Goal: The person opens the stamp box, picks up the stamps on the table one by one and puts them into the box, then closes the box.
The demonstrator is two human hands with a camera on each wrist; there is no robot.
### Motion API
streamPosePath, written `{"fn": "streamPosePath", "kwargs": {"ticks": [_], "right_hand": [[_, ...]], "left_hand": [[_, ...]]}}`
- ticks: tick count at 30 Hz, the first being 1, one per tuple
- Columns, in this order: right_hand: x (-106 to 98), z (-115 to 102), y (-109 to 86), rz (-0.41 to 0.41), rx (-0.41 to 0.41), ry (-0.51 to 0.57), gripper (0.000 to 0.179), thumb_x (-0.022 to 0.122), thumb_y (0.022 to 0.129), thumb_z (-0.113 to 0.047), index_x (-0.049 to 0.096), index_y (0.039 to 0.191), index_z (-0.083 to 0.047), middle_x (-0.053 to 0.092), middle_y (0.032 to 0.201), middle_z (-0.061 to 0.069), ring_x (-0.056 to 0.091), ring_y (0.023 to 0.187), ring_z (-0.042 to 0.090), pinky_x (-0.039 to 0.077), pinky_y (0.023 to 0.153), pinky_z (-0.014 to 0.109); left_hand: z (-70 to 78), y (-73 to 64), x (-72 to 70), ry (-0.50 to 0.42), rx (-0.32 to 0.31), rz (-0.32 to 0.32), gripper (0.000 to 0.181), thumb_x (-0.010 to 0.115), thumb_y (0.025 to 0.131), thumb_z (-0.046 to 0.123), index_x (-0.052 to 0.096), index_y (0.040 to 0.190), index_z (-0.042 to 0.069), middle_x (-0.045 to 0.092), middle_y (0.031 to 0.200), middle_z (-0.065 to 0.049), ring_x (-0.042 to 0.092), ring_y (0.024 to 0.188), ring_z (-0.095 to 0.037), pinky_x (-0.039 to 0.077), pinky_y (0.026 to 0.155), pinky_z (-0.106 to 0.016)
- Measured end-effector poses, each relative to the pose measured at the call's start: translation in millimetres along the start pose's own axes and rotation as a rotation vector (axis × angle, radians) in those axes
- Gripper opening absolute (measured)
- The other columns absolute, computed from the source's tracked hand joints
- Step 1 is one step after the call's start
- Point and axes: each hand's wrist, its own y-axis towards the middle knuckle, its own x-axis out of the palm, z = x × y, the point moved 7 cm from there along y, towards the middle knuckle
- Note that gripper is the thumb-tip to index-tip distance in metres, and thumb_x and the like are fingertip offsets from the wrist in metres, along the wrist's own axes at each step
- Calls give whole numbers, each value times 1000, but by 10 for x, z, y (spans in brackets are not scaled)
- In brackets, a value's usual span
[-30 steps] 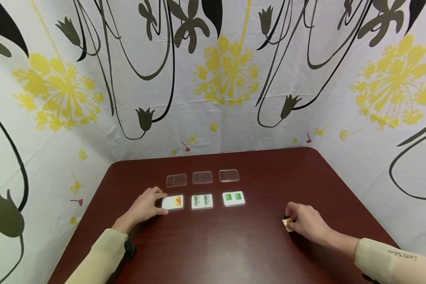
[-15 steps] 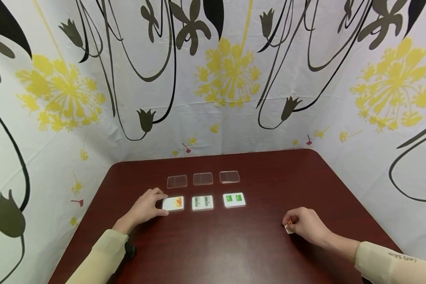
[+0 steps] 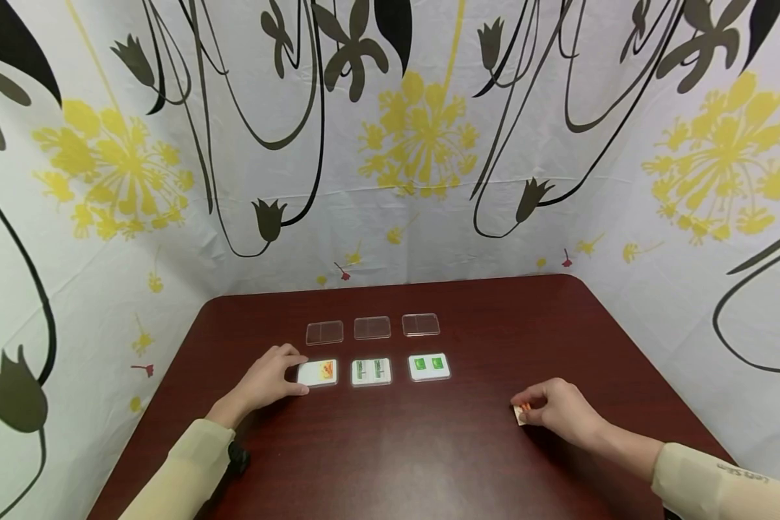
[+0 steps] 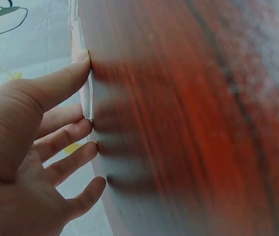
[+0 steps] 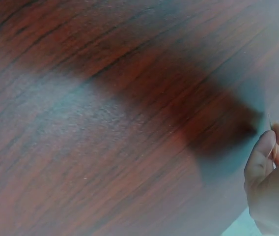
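My left hand (image 3: 269, 375) holds the left front clear plastic tray (image 3: 308, 383), thumb at its near edge and index finger at its far edge. In that tray a white surface shows, with an orange-printed card (image 3: 327, 370) at its right. The left wrist view shows the thumb (image 4: 63, 83) against the thin tray edge, other fingers touching the table. My right hand (image 3: 564, 413) pinches a small white-and-orange card (image 3: 521, 415) between thumb and fingers above the right side of the table. In the right wrist view only the card's thin edge shows.
Two more front trays hold green-printed cards: the middle tray (image 3: 371, 372) and the right tray (image 3: 429, 367). Behind them lie three clear trays (image 3: 324, 333) in a row. The dark red table (image 3: 396, 448) meets a flower-printed curtain (image 3: 390, 238) at the back.
My right hand has moved slightly left with the pinched card, which has turned a little. My left hand stays on the tray.
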Motion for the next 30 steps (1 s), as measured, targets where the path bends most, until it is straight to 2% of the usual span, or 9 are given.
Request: {"fn": "streamPosePath", "kwargs": {"ticks": [6,11,20,30], "right_hand": [[-23,-116,71,-13,-50,34,25,82,80,-4,79,104,-9,74,96,-2,67,79,7,54,65,24],[-78,-225,141,6,-77,21,27,81,80,-1,78,106,-7,74,96,-2,68,78,7,55,65,25],[-140,-443,270,80,-132,-9,30,81,77,2,79,102,-14,69,91,-4,65,74,7,54,63,25],[-77,-660,412,102,-181,2,31,81,77,3,78,99,-19,67,90,-5,65,72,8,54,62,26]], "left_hand": [[-12,-8,-10,13,-5,-5,66,85,82,39,64,137,10,57,126,-3,51,116,-25,47,92,-48],[-27,-25,-32,15,-3,-12,67,85,82,38,63,138,10,57,128,-5,53,117,-27,47,93,-49],[-48,-47,-65,3,0,-6,63,85,83,36,64,137,10,58,129,-6,57,116,-28,49,93,-51],[-39,-58,-70,3,-5,3,61,85,82,35,66,135,9,59,128,-6,58,116,-28,49,92,-51]]}}
